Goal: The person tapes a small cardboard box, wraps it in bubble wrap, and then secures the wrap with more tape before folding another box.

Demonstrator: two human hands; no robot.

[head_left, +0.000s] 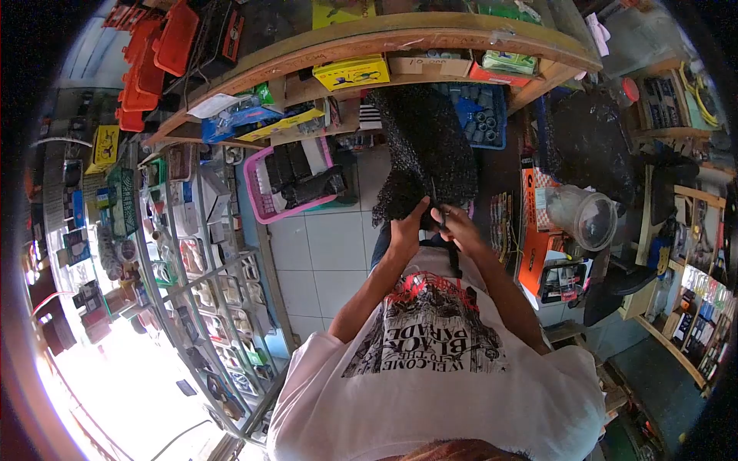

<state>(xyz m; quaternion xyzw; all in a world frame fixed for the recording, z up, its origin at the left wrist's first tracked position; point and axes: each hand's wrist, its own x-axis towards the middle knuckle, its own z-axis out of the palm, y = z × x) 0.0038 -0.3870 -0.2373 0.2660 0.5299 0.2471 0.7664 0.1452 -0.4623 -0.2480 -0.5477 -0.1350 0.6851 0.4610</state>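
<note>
A long sheet of black bubble wrap [427, 142] hangs in front of me, its top end under the wooden shelf and its lower edge at my hands. My left hand [409, 228] is closed on that lower edge, thumb pointing up. Close beside it, my right hand [459, 228] is wrapped round the dark handles of what look like scissors [434, 192]. Their thin blade points up against the wrap. Part of the handles is hidden by my fingers, and the right hand is slightly blurred.
A pink basket [258, 192] with black wrapped packages [296, 170] stands on the tiled floor to the left. A blue crate [492, 127] of grey fittings sits behind the wrap. Right of me are an orange box [530, 230] and a clear plastic jar [592, 220]. The wooden shelf [400, 42] crosses ahead.
</note>
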